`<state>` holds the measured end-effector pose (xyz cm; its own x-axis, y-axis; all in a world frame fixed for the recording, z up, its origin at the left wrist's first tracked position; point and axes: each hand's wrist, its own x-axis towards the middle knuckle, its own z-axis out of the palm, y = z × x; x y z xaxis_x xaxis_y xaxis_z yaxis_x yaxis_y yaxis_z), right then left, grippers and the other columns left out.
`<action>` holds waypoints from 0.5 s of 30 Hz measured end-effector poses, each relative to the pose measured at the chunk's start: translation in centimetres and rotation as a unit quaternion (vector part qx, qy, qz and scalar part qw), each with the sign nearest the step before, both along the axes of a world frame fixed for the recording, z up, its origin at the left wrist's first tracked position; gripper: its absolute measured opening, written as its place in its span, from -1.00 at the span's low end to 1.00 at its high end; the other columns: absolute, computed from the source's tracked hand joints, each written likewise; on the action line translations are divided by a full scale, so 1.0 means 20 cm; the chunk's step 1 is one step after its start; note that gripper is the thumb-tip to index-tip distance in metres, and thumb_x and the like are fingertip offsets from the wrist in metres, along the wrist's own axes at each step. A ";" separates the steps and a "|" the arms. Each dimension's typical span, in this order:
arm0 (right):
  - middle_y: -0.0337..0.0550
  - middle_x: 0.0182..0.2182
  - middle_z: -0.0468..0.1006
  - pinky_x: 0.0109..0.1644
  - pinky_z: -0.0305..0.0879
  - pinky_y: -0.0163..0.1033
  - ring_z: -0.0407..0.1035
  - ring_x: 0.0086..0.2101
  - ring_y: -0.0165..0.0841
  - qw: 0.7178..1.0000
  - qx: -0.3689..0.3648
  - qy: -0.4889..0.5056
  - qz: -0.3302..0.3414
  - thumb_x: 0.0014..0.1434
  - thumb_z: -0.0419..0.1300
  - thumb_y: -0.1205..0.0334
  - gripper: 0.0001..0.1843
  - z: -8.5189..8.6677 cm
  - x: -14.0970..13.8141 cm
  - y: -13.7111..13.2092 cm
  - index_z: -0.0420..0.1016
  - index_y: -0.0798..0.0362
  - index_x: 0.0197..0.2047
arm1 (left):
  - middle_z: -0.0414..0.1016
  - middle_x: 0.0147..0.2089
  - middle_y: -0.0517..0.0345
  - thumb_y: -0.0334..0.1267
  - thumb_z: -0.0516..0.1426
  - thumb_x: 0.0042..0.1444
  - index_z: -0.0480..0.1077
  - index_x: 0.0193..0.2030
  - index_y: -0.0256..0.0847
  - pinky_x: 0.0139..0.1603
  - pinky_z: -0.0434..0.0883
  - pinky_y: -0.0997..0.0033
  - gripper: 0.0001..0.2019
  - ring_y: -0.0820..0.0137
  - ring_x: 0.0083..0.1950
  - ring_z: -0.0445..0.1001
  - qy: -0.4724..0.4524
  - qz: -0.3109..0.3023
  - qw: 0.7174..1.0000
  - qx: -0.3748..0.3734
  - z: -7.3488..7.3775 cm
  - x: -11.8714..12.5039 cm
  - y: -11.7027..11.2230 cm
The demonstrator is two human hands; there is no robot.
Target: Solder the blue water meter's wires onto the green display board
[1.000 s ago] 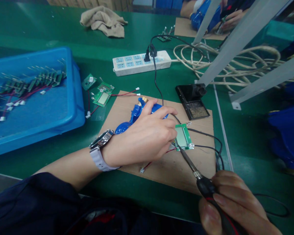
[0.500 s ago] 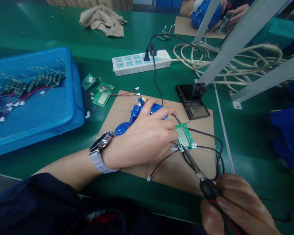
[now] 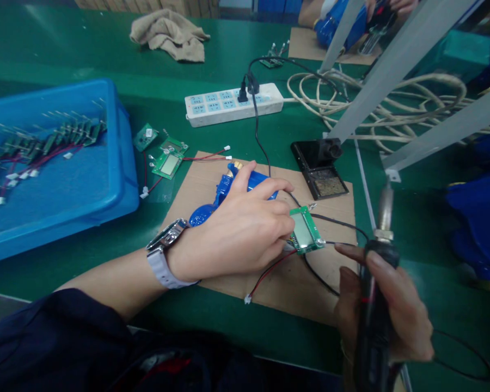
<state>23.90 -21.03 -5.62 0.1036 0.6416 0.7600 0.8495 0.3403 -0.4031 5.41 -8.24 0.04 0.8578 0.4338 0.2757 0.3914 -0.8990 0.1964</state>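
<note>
My left hand (image 3: 249, 234) lies over a blue device body (image 3: 204, 214) with a brass threaded end on a cardboard sheet (image 3: 212, 288). Its curled fingers hold the near edge of a green circuit board (image 3: 305, 231) with a small LCD screen; the fingertips underneath are hidden. A red and black wire pair runs from the board to a white connector (image 3: 247, 299). My right hand (image 3: 396, 310) is wrapped round the handle of a soldering iron (image 3: 378, 294). The iron's tip points up and away, to the right of the board and apart from it.
A blue bin (image 3: 118, 158) of wired boards is on the left. Loose boards (image 3: 170, 163) lie beside it. A soldering iron stand (image 3: 322, 171), a power strip (image 3: 234, 106), coiled cable (image 3: 424, 103) and slanted metal legs (image 3: 375, 92) fill the far side. Another person's hands (image 3: 400, 6) work beyond.
My right hand has lifted the soldering iron off the board, swinging its tip up and to the right. My left hand and the board have stayed nearly in place.
</note>
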 end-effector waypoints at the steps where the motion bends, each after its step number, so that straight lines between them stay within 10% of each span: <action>1: -0.17 -0.16 0.58 -0.25 0.45 -0.21 0.52 -0.23 -0.25 1.000 0.000 -0.015 -0.011 -0.04 0.30 0.60 -0.21 0.00 -0.01 0.02 0.30 -0.15 0.21 | 0.54 -0.30 0.19 -0.32 0.07 0.19 0.41 -0.46 -0.19 0.34 -0.14 -0.28 -0.79 0.17 0.24 0.26 -0.001 0.001 1.000 -0.001 0.00 0.00 0.00; 15: -0.20 -0.21 0.44 -0.21 0.32 -0.34 0.41 -0.19 -0.38 0.989 -0.108 -0.087 -0.052 0.15 0.27 0.34 -0.55 -0.05 -0.05 0.05 0.35 -0.04 0.10 | 0.56 -0.20 0.18 -0.31 0.10 0.14 0.44 -0.43 -0.18 0.33 -0.21 -0.42 -0.85 0.15 0.25 0.27 -0.008 0.008 1.000 -0.017 0.00 -0.01 0.00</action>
